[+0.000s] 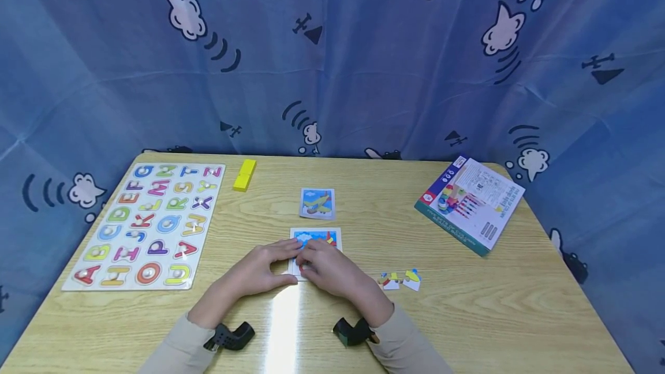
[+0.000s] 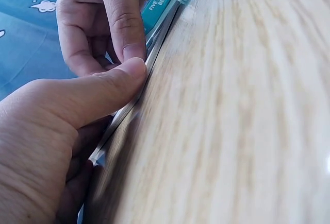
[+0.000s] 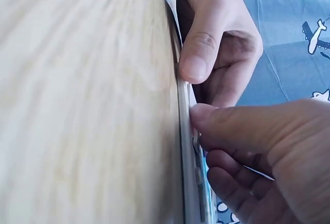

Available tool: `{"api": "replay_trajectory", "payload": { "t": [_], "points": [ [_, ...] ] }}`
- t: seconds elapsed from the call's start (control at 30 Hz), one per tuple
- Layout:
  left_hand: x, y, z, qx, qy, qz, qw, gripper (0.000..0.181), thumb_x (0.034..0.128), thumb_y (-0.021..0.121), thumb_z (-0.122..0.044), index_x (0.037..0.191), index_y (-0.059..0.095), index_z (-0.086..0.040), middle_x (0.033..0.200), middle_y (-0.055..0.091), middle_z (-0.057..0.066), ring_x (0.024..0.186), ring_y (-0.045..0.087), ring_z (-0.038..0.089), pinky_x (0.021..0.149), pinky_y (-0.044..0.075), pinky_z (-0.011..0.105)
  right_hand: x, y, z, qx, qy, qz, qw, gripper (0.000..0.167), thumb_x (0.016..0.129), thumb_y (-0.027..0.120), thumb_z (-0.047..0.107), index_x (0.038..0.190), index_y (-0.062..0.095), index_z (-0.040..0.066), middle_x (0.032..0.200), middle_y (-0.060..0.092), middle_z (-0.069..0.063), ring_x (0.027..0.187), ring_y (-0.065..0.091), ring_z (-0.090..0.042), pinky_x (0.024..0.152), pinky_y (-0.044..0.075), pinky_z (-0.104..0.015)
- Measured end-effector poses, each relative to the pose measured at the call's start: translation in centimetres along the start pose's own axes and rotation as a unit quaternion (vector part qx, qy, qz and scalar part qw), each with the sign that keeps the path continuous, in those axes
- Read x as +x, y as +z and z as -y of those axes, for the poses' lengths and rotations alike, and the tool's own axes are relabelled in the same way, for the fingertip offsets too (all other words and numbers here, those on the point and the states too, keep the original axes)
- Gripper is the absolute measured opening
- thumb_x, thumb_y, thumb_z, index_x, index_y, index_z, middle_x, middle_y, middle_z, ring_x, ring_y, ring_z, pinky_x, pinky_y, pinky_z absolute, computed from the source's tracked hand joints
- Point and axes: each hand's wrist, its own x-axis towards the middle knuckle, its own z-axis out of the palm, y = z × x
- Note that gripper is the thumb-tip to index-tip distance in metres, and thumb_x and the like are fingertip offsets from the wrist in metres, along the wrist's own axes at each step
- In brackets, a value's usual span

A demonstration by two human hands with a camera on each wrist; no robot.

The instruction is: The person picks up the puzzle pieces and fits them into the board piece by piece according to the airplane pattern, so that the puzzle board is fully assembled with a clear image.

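Note:
A small jigsaw board [image 1: 315, 231] with a white border and a blue sky picture lies flat near the table's middle. My left hand [image 1: 263, 267] rests over its left side, fingers fairly straight, the thumb [image 3: 195, 69] against the near edge. On the board my right hand [image 1: 332, 267] has its fingers bent, thumb and fingertips together at a partly hidden puzzle piece [image 1: 303, 268] with some red. Both hands cover much of the picture. Two loose puzzle pieces [image 1: 389, 281] [image 1: 413, 279] lie right of my right hand. Behind the board is a picture card [image 1: 317, 204] of a yellow plane.
At the left lies a white alphabet board [image 1: 142, 227] with coloured letters. A yellow block [image 1: 245, 175] sits near the far edge. To the right is a flat box [image 1: 470, 205] with a green side. A blue curtain [image 1: 332, 74] hangs behind the wooden table [image 1: 493, 316].

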Motion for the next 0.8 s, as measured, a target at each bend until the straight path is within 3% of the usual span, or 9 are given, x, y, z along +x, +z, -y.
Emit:
{"api": "replay_trajectory", "payload": {
  "t": [0.3,0.67,0.8],
  "points": [
    [0.04,-0.04,0.07,-0.001,0.002,0.002,1.0,0.063,0.0816,0.072,-0.042,0.133,0.055,-0.011,0.14,0.051,0.0,0.134,0.044,0.02,0.108,0.04,0.04,-0.02,-0.18,0.14,-0.035,-0.028,-0.008,0.999,0.007,0.088,0.066,0.012,0.09,0.073,0.012,0.092,0.061,0.003,0.091,0.056,-0.013,0.083,0.049,-0.023],
    [-0.05,-0.01,0.01,0.001,-0.003,0.005,1.0,0.063,0.0821,0.07,-0.044,0.134,0.055,-0.012,0.141,0.05,0.0,0.134,0.044,0.02,0.108,0.04,0.041,-0.09,-0.1,0.12,-0.007,-0.027,0.02,0.9994,0.02,0.092,0.063,0.017,0.109,0.071,0.012,0.105,0.062,0.001,0.101,0.055,-0.013,0.087,0.05,-0.025],
    [-0.09,-0.14,-0.15,0.0,0.001,0.003,1.0,0.063,0.0824,0.07,-0.044,0.134,0.055,-0.011,0.141,0.051,0.001,0.133,0.044,0.021,0.108,0.041,0.042,-0.08,0.04,0.08,-0.01,-0.036,0.022,0.999,0.019,0.092,0.063,0.016,0.108,0.071,0.014,0.105,0.061,0.001,0.102,0.054,-0.013,0.087,0.048,-0.023]
  ]
}}
